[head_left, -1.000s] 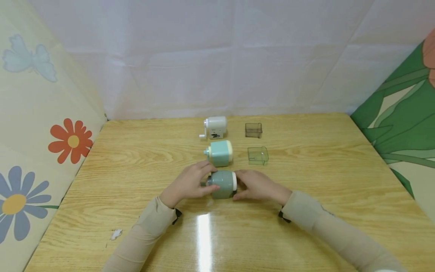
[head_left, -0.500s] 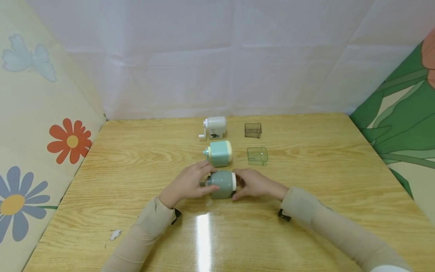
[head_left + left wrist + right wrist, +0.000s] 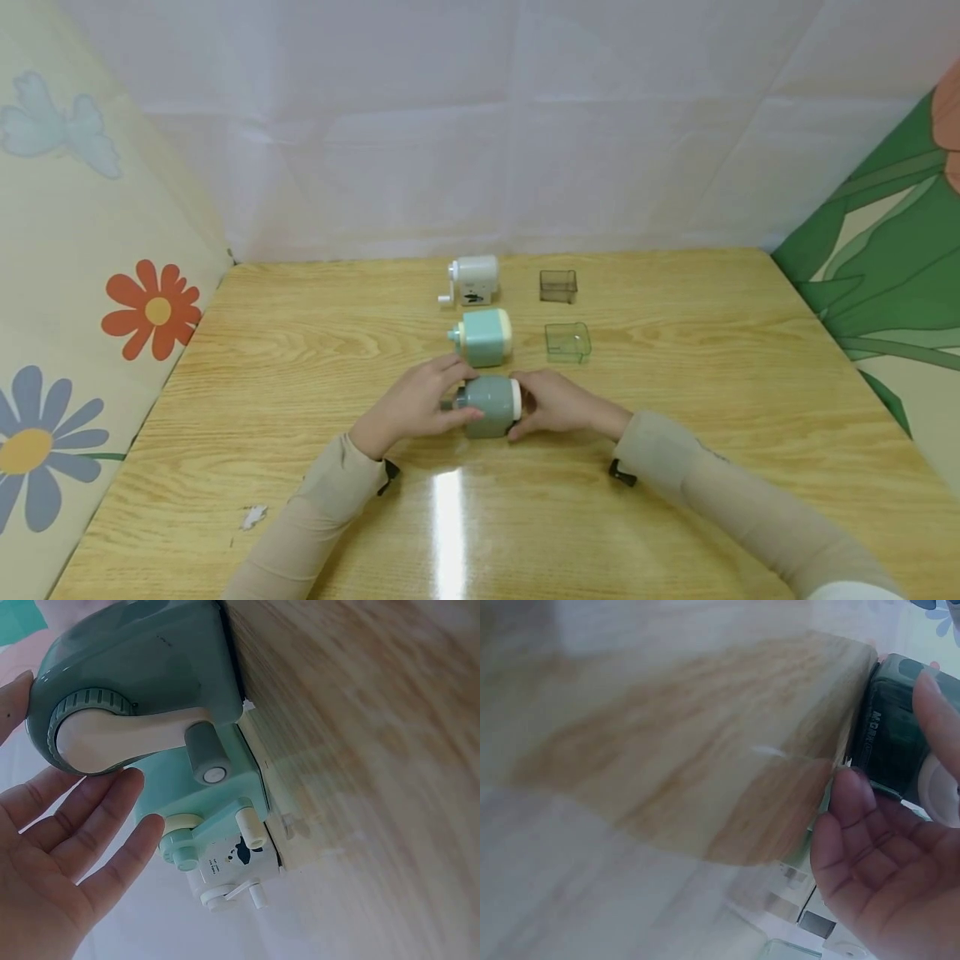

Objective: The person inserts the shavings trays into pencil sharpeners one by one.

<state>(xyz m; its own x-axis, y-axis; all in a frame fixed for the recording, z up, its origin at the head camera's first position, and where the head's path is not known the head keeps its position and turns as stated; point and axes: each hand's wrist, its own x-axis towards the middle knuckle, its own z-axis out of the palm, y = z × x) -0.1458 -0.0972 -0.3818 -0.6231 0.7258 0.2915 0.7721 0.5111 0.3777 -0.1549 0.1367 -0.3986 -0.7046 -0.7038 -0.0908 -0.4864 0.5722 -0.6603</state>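
Note:
A grey-green pencil sharpener (image 3: 491, 406) with a white front end lies on the wooden table (image 3: 675, 392). My left hand (image 3: 459, 392) grips its crank end, thumb on the near side and fingers over the far side. In the left wrist view the fingers (image 3: 112, 802) lie beside the cream crank (image 3: 127, 735). My right hand (image 3: 522, 406) holds the white front end. In the right wrist view its thumb (image 3: 851, 802) and a finger pinch the dark front part (image 3: 889, 742).
Behind the held sharpener stand a mint sharpener (image 3: 486, 337) and a white sharpener (image 3: 474, 280). To their right sit a clear green tray (image 3: 567, 342) and a dark clear tray (image 3: 558, 286). Patterned walls close in the table on three sides.
My right hand has slid a little to the left, closer onto the sharpener's front end. The left hand and the sharpener have stayed in place.

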